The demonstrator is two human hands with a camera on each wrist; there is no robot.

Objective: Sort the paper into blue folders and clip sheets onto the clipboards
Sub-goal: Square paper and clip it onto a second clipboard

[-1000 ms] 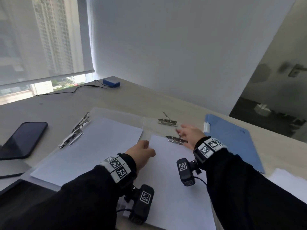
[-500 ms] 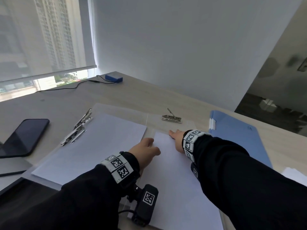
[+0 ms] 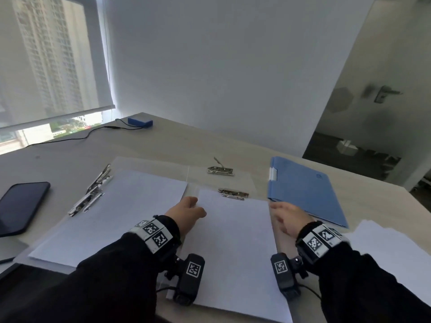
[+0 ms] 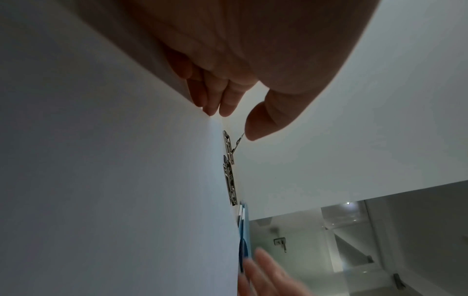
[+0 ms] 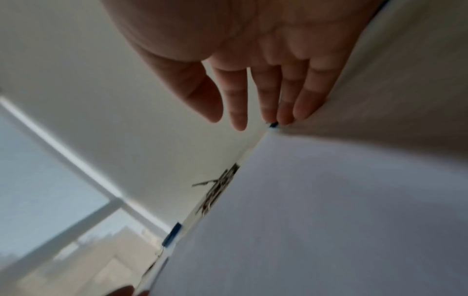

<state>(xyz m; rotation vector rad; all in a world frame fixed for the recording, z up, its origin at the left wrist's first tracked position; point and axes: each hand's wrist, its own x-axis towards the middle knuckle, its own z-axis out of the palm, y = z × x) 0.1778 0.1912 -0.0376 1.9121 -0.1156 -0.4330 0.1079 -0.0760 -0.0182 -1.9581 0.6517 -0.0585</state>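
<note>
A white sheet (image 3: pixel 233 241) lies on a clear clipboard in front of me, its top edge at a flat metal clip (image 3: pixel 233 194). My left hand (image 3: pixel 193 207) rests at the sheet's top left corner, fingers straight on the paper's edge (image 4: pixel 217 108), thumb free. My right hand (image 3: pixel 279 213) lies with straight fingers along the sheet's right edge (image 5: pixel 286 118), close to the near corner of a closed blue folder (image 3: pixel 303 190). Neither hand holds anything. A second clipboard clip (image 3: pixel 220 170) with its lever raised lies just behind. A left clipboard carries another sheet (image 3: pixel 121 210) beside its clip (image 3: pixel 91 197).
Loose white paper (image 3: pixel 396 252) lies at the right front. A dark phone (image 3: pixel 21 206) sits at the left edge. A small blue box (image 3: pixel 140 122) with a black cable is at the far corner by the window. A white wall runs behind the wooden table (image 3: pixel 163 145).
My right hand left the clip, passed over the sheet's top edge, and now sits at the sheet's right edge. The left hand stayed at the top left corner.
</note>
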